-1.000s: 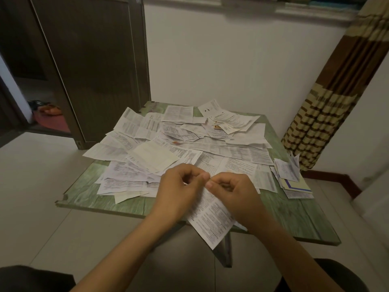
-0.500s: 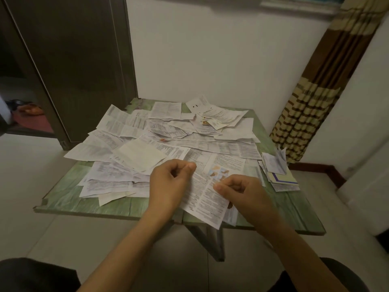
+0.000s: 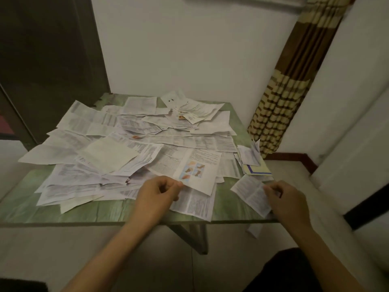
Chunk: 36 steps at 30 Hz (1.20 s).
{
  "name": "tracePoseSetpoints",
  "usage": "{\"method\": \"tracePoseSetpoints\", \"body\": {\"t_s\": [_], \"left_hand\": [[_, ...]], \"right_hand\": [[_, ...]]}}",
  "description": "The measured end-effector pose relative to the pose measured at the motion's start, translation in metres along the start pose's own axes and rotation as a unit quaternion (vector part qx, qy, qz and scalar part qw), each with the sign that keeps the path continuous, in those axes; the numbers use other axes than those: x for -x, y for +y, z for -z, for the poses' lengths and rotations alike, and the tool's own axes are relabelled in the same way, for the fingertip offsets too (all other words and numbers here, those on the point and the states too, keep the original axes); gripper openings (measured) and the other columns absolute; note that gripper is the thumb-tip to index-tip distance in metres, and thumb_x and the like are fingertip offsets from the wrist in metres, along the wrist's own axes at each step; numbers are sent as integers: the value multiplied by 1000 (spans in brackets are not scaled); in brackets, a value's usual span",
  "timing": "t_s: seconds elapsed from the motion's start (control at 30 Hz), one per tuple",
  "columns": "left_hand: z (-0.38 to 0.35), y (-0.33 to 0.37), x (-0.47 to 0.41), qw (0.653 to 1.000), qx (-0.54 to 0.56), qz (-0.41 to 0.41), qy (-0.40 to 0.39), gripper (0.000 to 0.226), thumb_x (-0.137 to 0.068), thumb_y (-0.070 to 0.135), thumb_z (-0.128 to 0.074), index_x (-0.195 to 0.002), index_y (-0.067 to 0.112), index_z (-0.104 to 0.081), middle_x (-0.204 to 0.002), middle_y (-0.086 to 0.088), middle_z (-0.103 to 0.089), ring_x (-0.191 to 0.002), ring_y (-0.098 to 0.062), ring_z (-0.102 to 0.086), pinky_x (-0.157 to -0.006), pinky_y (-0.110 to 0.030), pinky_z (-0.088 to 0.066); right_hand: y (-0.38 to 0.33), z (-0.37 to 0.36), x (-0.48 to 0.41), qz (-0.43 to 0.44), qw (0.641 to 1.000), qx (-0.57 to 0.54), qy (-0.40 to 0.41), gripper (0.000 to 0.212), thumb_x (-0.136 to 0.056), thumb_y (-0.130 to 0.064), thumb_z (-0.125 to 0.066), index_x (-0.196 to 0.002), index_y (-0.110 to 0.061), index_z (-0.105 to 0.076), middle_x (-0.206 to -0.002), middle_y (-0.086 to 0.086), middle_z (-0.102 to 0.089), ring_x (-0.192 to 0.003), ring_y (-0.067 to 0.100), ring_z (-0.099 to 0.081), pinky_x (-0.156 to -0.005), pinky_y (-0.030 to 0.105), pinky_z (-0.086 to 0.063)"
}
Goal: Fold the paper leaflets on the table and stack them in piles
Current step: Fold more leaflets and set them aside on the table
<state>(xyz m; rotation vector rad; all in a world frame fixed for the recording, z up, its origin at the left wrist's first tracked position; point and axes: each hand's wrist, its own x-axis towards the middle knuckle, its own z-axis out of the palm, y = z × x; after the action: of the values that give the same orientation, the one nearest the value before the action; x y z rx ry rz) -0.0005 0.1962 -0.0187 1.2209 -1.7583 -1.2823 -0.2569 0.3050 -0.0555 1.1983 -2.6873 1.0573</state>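
Left and centre: the heap [image 3: 109,157] of unfolded leaflets covers most of the desk [image 3: 88,211]. No visible order; the bulk of the task remains.

Centre, near edge: the left hand [image 3: 160,194] has its fingers curled, thumb and forefinger closed on the near corner of the picture leaflet [image 3: 200,171], which lies on top of the heap.

Right of centre: the small leaflet [image 3: 250,192] is held just above the desk surface. The right hand [image 3: 284,199] grips its right edge with curled fingers.

Far right: the pile [image 3: 252,163] of finished leaflets sits at the desk's right edge, just beyond the small leaflet.

Change: one second ago both hands worked together on a single sheet at the near edge. They are now apart, each on a different paper.

Meaning: one fold cycle appears complete. The small leaflet is judged ready for the pile; the picture leaflet is judged the next item for folding.

Note: a paper scrap [image 3: 254,230] shows below the desk edge. Whether it hangs or falls cannot be told.
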Motion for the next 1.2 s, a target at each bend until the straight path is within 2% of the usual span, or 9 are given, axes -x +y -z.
{"method": "tracePoseSetpoints", "body": {"t_s": [0.1, 0.2, 0.4, 0.5, 0.63, 0.7, 0.87, 1.07, 1.2], "left_hand": [[-13, 7, 4, 999, 6, 4, -43, 15, -90, 20, -58, -79, 12, -65, -77, -8, -68, -73, -18, -64, -76, -33, -51], [-12, 10, 6, 998, 5, -12, -55, 12, -90, 17, -57, -82, 14, -65, -79, -7, -68, -71, -11, -65, -73, -28, -51], [10, 1, 0, 996, -43, -73, 12, 13, -90, 16, -58, -81, 23, -63, -78, 4, -67, -71, -5, -63, -70, -22, -50], [27, -10, -2, 976, -128, -162, 75, 14, -87, 9, -60, -84, 22, -62, -89, 9, -64, -84, -4, -58, -72, -11, -41], [52, -31, -13, 884, -356, -266, 146, 23, -75, 3, -72, -97, 10, -68, -122, -17, -58, -120, -39, -45, -95, -51, -40], [61, -42, -18, 878, -393, -247, 118, 30, -70, 3, -77, -98, 12, -71, -130, -24, -53, -127, -47, -39, -97, -59, -34], [69, -56, -22, 893, -396, -207, 55, 25, -76, 4, -74, -99, 14, -73, -127, -21, -57, -126, -46, -43, -98, -60, -37], [69, -55, -25, 899, -374, -221, 50, 41, -91, 11, -55, -132, 16, -53, -142, -6, -46, -137, -27, -34, -112, -48, -29], [70, -31, -14, 925, -209, -291, 127, 35, -92, 13, -55, -126, 15, -56, -131, -2, -54, -123, -16, -48, -102, -30, -39]], "right_hand": [[8, -5, -2, 15, 997, 60, 38, 11, -88, -19, -61, -83, -10, -65, -82, 6, -60, -75, 19, -50, -57, 27, -34], [12, -9, -4, 7, 998, 44, 41, 12, -86, -22, -63, -89, -10, -63, -87, 7, -56, -85, 22, -51, -63, 28, -37], [0, 4, -8, 22, 998, -16, 53, 4, -89, -14, -59, -89, -11, -61, -89, 3, -53, -88, 23, -53, -69, 28, -38], [-24, 3, -4, 67, 995, -46, 60, 6, -90, -11, -57, -87, -15, -59, -87, 0, -54, -85, 20, -53, -69, 26, -40], [-76, -17, 11, 171, 982, -80, 17, 6, -87, -6, -58, -85, -9, -63, -84, 1, -55, -81, 17, -51, -70, 23, -38], [-101, -33, 17, 220, 971, -83, -30, 8, -84, -10, -56, -82, -8, -63, -84, 4, -58, -80, 15, -50, -70, 21, -36], [-150, -59, 30, 260, 947, -132, -138, 11, -87, -14, -55, -89, -11, -66, -92, 0, -58, -89, 12, -50, -78, 20, -37], [-167, -67, 33, 267, 940, -118, -176, 14, -91, -14, -53, -98, -14, -65, -97, -6, -53, -95, 7, -45, -83, 18, -34], [-167, -62, 35, 227, 939, -165, -198, 16, -91, -11, -55, -105, -15, -61, -101, -8, -53, -96, 7, -48, -79, 13, -37]]}}
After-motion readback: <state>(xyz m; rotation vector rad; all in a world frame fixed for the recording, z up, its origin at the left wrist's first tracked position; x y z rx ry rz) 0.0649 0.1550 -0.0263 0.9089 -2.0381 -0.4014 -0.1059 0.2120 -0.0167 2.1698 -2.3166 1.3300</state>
